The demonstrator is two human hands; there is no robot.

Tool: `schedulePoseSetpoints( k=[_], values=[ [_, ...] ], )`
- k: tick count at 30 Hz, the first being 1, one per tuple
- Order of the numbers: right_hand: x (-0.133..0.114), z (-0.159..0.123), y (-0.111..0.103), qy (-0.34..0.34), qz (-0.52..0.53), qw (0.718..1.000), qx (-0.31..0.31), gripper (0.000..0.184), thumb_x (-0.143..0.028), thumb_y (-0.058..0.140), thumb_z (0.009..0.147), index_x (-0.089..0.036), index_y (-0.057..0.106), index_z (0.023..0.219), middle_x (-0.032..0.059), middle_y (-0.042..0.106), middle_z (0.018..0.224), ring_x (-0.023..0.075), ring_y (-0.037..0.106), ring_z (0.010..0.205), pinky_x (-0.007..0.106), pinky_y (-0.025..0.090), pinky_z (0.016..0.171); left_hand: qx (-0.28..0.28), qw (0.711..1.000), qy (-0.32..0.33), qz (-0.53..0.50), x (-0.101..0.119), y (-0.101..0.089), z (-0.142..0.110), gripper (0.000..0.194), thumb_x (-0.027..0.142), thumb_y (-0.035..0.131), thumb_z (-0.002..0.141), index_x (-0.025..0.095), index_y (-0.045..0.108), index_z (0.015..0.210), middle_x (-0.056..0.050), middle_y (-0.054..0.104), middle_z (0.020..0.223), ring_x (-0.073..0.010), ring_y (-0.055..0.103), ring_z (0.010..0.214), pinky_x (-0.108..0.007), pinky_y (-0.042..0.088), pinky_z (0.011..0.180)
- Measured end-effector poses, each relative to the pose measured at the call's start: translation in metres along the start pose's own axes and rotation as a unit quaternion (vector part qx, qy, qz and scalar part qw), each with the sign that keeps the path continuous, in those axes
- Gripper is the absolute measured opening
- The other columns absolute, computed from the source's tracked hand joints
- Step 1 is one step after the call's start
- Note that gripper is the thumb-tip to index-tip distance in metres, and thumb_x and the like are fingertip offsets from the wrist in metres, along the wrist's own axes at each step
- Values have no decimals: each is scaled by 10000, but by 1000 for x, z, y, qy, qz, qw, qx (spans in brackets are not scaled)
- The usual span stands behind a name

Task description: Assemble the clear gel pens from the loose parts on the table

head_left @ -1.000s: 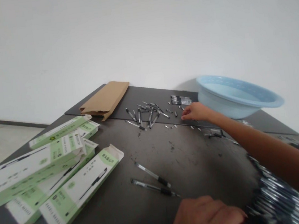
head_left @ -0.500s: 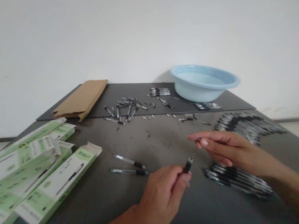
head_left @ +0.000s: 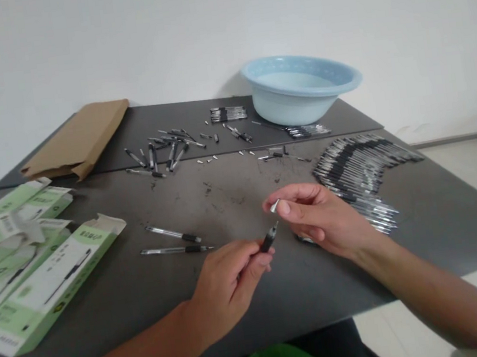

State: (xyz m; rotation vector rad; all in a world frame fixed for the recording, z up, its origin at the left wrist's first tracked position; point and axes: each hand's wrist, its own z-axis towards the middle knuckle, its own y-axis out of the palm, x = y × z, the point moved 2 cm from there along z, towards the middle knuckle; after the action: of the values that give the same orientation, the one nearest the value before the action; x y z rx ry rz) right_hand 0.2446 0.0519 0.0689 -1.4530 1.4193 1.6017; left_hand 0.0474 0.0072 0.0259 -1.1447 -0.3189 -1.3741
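Note:
My left hand [head_left: 232, 286] is closed around a pen [head_left: 269, 238] with a black grip, its bare refill point angled up to the right. Between thumb and fingertips, my right hand [head_left: 319, 218] pinches a small silver pen tip [head_left: 275, 206], just above the refill point and apart from it. Two pens lie left of my left hand: an upper clear-barrelled pen [head_left: 172, 233] and a lower pen [head_left: 173, 250]. Beyond my right hand a fanned row of pens [head_left: 350, 170] spreads over the table. Part of a pen bundle is hidden under that hand.
Green-and-white pen boxes [head_left: 55, 282] are heaped at the left. A brown paper bag [head_left: 80, 134] lies behind them. Loose pen parts [head_left: 169, 149] and several small silver tips are scattered at mid-table. A light blue basin [head_left: 301, 92] stands at the back right, near the wall.
The view has tilted down and shifted right. My right hand has come closer to the pen in my left hand, and the silver tip now shows between its fingers.

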Motion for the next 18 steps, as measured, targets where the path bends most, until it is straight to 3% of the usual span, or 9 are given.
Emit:
schedulePoseSetpoints(
  k=[2,6,18],
  values=[
    [2,-3,-1,-7,3,1000,-3,154,-405,933,791,-313,887,906,-37,735,724,-21,313,375,165,186,363,-4,1000,1,9,1,0,-1,115,202,578,1093,206,692,1076,30,791,895,-86,750,795,-147,525,766],
    [3,-5,-1,-43,7,998,-34,102,-343,915,828,-347,887,926,-28,762,971,-31,341,413,162,218,342,-7,1000,-4,24,0,-2,-2,119,218,572,1101,213,687,1069,37,793,892,-82,757,814,-143,534,783],
    [8,-7,0,-48,-6,997,-63,115,-280,879,884,-343,884,980,-23,723,889,-17,451,498,106,298,373,-12,1000,-7,23,2,-5,0,167,259,572,1106,217,703,1010,35,802,911,-78,764,813,-145,537,790]
  ],
)
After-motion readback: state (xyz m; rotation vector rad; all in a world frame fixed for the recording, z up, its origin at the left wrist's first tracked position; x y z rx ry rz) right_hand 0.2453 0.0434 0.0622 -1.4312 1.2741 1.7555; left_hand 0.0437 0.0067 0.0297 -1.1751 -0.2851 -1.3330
